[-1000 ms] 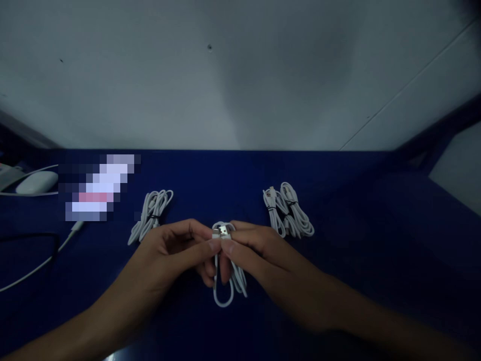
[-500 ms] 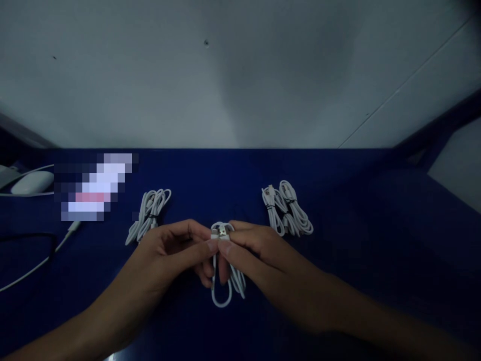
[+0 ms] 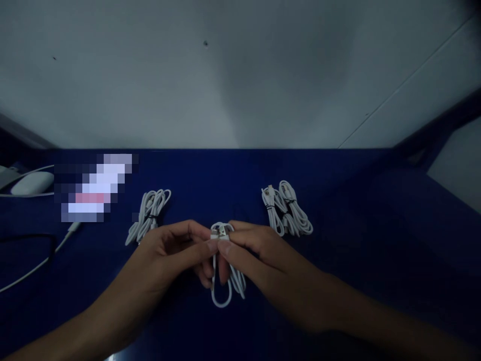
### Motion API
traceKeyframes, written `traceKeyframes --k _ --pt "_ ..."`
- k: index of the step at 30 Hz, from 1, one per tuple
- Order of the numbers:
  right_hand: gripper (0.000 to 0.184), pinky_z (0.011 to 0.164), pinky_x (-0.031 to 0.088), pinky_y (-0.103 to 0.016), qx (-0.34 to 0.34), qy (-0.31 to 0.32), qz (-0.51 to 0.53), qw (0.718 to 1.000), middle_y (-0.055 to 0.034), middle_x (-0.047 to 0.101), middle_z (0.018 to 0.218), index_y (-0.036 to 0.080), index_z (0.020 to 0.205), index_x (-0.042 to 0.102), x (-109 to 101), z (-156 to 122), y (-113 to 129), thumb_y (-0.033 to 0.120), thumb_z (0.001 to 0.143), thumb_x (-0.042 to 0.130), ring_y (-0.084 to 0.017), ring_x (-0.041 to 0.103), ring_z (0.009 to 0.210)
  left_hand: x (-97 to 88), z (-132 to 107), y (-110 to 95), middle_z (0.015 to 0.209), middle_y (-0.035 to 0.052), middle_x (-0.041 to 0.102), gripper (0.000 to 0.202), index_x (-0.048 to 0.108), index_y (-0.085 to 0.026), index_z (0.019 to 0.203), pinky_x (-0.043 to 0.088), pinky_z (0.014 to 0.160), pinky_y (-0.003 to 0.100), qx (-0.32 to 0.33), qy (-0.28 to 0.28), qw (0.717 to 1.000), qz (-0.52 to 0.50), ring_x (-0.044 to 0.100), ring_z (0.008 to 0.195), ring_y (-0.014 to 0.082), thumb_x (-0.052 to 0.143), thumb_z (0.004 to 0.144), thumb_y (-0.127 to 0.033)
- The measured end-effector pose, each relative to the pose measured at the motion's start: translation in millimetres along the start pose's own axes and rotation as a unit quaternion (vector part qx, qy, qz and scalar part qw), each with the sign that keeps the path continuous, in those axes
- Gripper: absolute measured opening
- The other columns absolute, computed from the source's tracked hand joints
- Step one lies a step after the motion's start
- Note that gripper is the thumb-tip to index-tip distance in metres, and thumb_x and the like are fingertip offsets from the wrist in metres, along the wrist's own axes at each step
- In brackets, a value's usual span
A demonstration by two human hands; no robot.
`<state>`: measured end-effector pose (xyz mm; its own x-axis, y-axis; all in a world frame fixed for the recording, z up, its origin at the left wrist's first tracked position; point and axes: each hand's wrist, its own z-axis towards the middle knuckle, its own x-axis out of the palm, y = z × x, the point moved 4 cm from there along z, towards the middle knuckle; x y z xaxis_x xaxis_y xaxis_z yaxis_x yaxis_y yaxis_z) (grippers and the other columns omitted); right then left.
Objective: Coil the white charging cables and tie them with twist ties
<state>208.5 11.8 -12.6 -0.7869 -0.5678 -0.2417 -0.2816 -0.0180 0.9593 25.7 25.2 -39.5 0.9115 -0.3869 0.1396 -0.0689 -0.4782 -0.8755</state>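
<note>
Head view. One looped white cable (image 3: 237, 284) is hanging between both hands, around mid-width of the desk (image 3: 214, 180), well short of its back edge; contact with the desk: cannot tell. Left hand (image 3: 171, 250): its fingers are pinching the cable by one metal plug. Right hand (image 3: 263, 255): its fingers are pinching beside a second plug. One tied bundle (image 3: 144, 220) is lying beyond the left hand; two tied bundles (image 3: 296, 215) are lying together beyond the right, nearer the back edge.
</note>
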Motion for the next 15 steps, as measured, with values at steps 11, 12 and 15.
traceKeyframes --k 11,12,15 --pt "0.054 0.109 0.047 -0.039 0.005 -0.005 -0.002 1.0 -0.001 0.083 0.102 0.023 0.084 0.072 -0.4 -0.3 -1.3 0.043 0.123 0.041 -0.019 0.073 0.105 -0.1 2.2 0.3 0.077 0.0035 0.084 0.004 0.086 -0.024 0.094 0.06 0.072 0.025 0.003 0.003 1.0 -0.003 0.076 0.07 0.0168 0.083 0.096 -0.026" --pt "0.054 0.11 0.047 -0.04 0.007 -0.003 -0.004 1.0 -0.0011 0.083 0.103 0.023 0.085 0.072 -0.2 0.0 -1.5 0.043 0.123 0.04 -0.02 0.073 0.106 -0.2 2.1 0.3 0.077 0.0033 0.084 0.004 0.086 -0.024 0.095 0.06 0.072 0.025 0.004 0.003 1.0 -0.001 0.076 0.07 0.0168 0.083 0.097 -0.026" --pt "0.054 0.114 0.045 -0.041 -0.001 -0.003 -0.001 1.0 -0.001 0.083 0.102 0.022 0.083 0.07 -0.2 0.9 -0.7 0.041 0.123 0.04 -0.02 0.073 0.106 -0.2 1.2 0.4 0.077 0.0034 0.084 0.006 0.085 -0.024 0.091 0.06 0.071 0.024 0.006 0.004 1.0 -0.002 0.075 0.07 0.0169 0.084 0.095 -0.027"
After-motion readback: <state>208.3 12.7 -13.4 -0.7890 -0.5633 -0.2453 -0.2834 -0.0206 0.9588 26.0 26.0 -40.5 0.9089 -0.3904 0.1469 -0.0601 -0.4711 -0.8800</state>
